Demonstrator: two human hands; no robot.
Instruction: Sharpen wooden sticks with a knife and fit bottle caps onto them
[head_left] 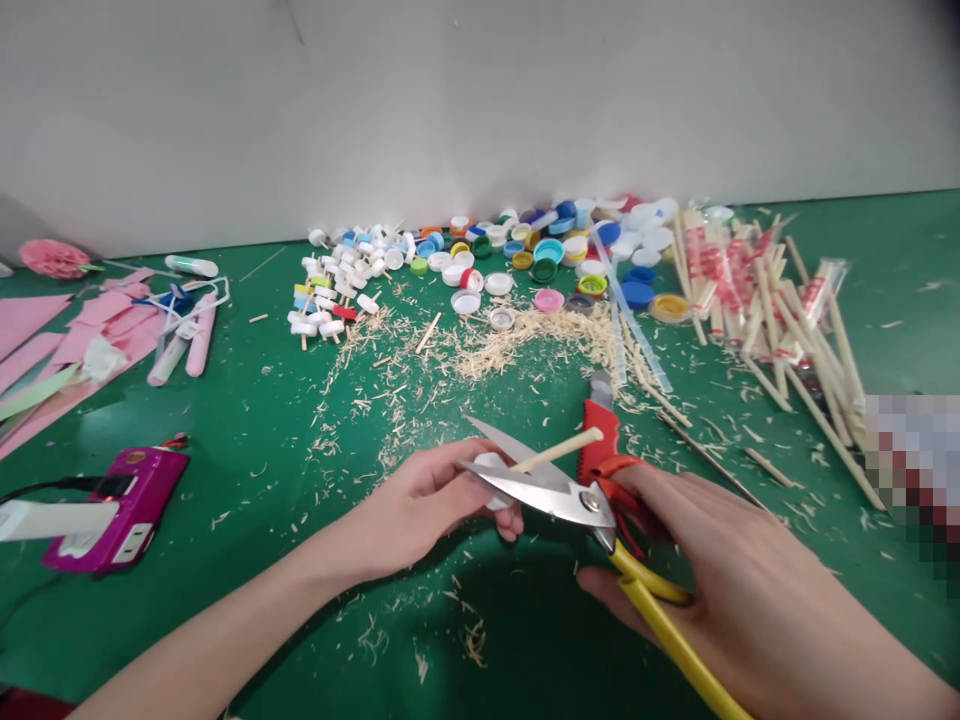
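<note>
My left hand (442, 490) is closed on a white bottle cap (493, 468). A pale wooden stick (562, 448) pokes out of the cap towards the right. In my right hand (697, 540) is a pair of scissors (592, 502) with yellow handles. The scissor blades are apart, one on each side of the stick, close to the cap. Just beyond my right fingers is a red utility knife (598, 430), its blade end pointing away from me. Whether those fingers touch the knife is hard to make out.
Wood shavings (540, 335) litter the green table (247, 430). Capped stick pieces (345, 270) and loose coloured bottle caps (547, 255) lie at the back. Wooden sticks and wrapped chopsticks (750, 280) spread on the right. Pink paper (112, 325) and a magenta device (124, 505) are left.
</note>
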